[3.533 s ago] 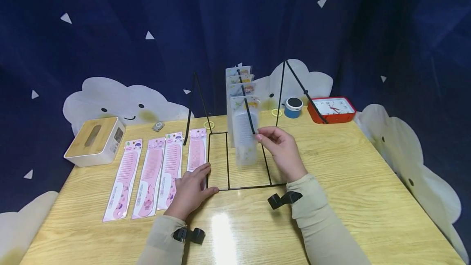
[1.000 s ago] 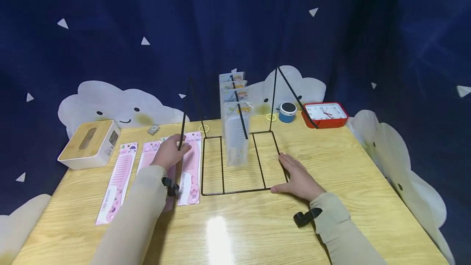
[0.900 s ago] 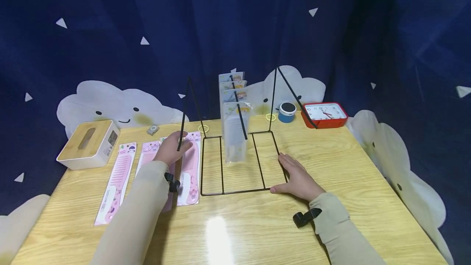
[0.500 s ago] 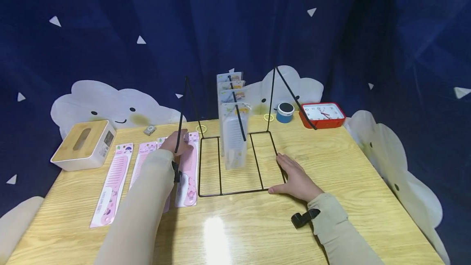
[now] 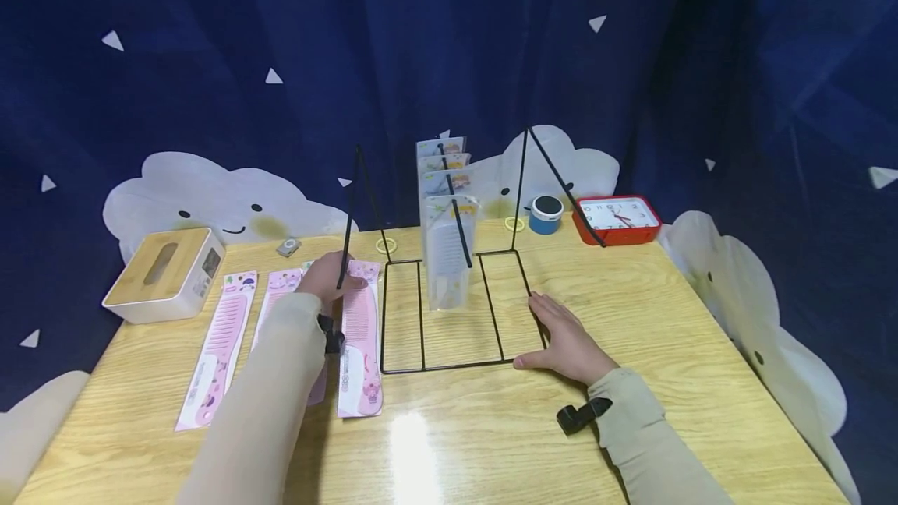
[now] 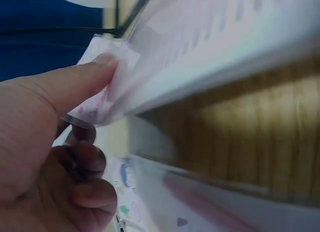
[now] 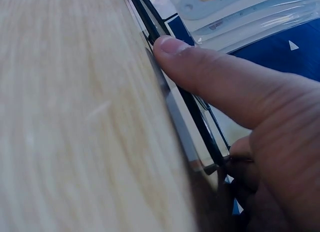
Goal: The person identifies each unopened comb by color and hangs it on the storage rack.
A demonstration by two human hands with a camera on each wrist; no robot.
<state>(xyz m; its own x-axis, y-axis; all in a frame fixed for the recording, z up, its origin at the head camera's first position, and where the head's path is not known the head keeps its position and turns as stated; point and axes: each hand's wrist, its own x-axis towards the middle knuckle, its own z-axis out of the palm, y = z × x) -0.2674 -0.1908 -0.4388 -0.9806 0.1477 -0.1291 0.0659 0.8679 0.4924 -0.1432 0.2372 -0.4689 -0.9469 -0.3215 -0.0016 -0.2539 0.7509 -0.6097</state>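
Observation:
My left hand (image 5: 330,277) pinches the top end of a pink comb package (image 5: 360,333) beside the left edge of a black wire rack (image 5: 449,367). In the left wrist view the thumb (image 6: 75,87) presses the package's top corner (image 6: 200,47), which is raised off the wood. The right hand (image 5: 564,337) lies flat on the table against the rack's right base wire, and its thumb (image 7: 220,77) runs along that wire (image 7: 192,112). Several white comb packages (image 5: 447,256) hang on the rack's middle rod.
Two more pink comb packages (image 5: 217,349) lie left of the held one, a further one partly under my left arm. A wooden-topped tissue box (image 5: 157,275) sits far left. A blue speaker (image 5: 546,213) and red clock (image 5: 617,218) stand behind the rack.
The left hand moved from the rack's front corner to the comb package's top and gripped it, and the package slid slightly toward me. The right hand left the hanging package and settled on the table.

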